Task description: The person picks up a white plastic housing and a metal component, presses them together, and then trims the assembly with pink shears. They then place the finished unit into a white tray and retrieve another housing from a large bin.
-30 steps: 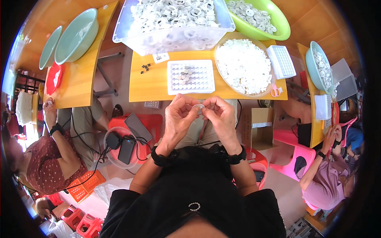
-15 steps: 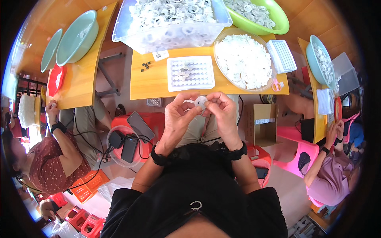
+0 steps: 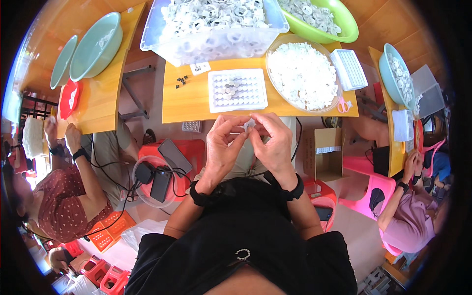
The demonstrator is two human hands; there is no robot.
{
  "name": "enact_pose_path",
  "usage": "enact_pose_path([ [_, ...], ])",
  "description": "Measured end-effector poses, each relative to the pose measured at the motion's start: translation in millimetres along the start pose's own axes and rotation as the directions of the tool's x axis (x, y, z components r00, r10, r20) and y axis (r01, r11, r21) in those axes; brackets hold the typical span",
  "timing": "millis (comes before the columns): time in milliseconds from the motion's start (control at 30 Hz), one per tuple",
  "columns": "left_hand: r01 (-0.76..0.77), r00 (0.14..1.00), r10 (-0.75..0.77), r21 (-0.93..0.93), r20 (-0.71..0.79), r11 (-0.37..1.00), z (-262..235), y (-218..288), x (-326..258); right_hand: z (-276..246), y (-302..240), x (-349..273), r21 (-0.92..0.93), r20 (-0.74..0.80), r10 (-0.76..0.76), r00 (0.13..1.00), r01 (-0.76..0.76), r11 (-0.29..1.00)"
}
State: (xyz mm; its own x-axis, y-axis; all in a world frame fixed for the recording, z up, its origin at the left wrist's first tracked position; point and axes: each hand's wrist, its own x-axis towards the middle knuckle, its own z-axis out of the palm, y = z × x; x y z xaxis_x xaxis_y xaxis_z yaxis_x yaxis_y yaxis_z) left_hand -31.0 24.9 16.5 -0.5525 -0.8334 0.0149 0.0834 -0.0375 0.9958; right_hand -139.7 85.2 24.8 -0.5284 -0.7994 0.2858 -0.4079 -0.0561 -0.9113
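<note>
Between the fingertips of both hands, in front of the table's near edge, is a small white plastic piece (image 3: 250, 124); fingers cover much of it. My left hand (image 3: 225, 143) pinches it from the left, and my right hand (image 3: 271, 141) grips it from the right. Just beyond them on the table lies a white tray (image 3: 237, 104) with rows of notches and a few small round silvery pieces (image 3: 229, 90) on it. Right of that tray, a round clear bowl (image 3: 273, 83) holds a heap of small white parts (image 3: 302, 73).
A big clear bin (image 3: 211, 46) of white rings and a green basin (image 3: 344, 22) stand at the back. Small black parts (image 3: 181, 81) lie left of the tray. Stacked white trays (image 3: 350, 69) and pink scissors (image 3: 344, 105) are at right. Co-workers sit at both sides.
The white piece has been turned so its round face no longer shows, and my fingers have drawn closer together around it. The co-worker at left has both hands up by the table edge.
</note>
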Motion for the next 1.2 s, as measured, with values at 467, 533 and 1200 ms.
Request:
enact_pose_path([
  [467,-0.042,0.999,0.037,0.166,0.032,0.985,-1.8,-0.4,-2.6,7.4,4.6,-0.4,-0.184,-0.013,-0.06,0.998,0.057,0.981],
  [533,-0.051,0.998,0.045,0.176,0.036,0.983,-0.2,0.7,-3.3,8.0,5.6,-1.0,-0.227,-0.03,-0.087,0.996,0.078,0.971],
  [1200,0.083,0.991,-0.099,-0.16,-0.094,0.984,-1.3,-8.2,5.4,3.7,3.2,-3.9,0.163,0.007,0.116,0.993,-0.115,0.98],
])
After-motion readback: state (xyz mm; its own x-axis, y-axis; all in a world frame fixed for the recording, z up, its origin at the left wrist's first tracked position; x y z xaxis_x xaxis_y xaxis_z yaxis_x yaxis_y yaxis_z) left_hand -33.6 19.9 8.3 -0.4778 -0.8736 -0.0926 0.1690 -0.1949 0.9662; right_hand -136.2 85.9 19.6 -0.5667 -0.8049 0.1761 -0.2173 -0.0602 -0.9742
